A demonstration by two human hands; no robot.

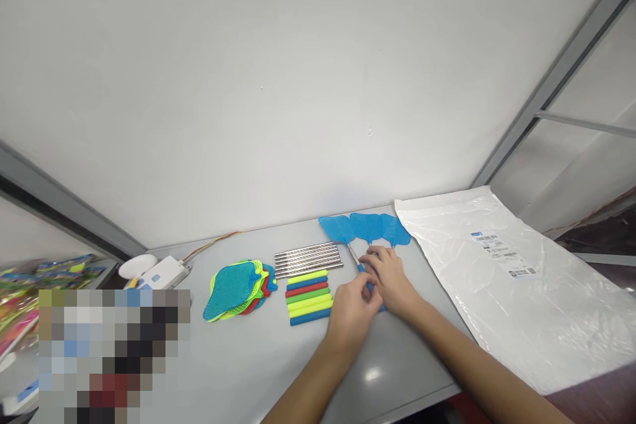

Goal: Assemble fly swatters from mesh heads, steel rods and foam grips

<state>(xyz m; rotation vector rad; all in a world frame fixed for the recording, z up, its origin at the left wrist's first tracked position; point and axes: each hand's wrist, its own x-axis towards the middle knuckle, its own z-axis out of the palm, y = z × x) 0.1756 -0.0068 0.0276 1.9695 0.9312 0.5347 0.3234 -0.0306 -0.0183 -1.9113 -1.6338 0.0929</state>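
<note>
Three blue fly swatters lie fanned side by side at the back of the table; the leftmost fly swatter point(338, 228) shows its metal rod and part of a blue handle. My left hand point(352, 311) is closed, its fingertips pinching the blue handle. Over the swatter handles rests my right hand point(390, 278), its fingers bent around them and touching my left fingertips. Both hands hide most of the handles. Left of them are a row of metal rods point(308, 260), several coloured handle tubes point(308, 297) and a stack of mesh swatter heads point(233, 288).
A large white plastic package point(457, 265) with a label covers the right side of the table point(238, 371). At the left stand a white device point(166, 273) with thin wires and a white oval object point(138, 266), near colourful wrapped goods point(20, 318). A white wall rises behind.
</note>
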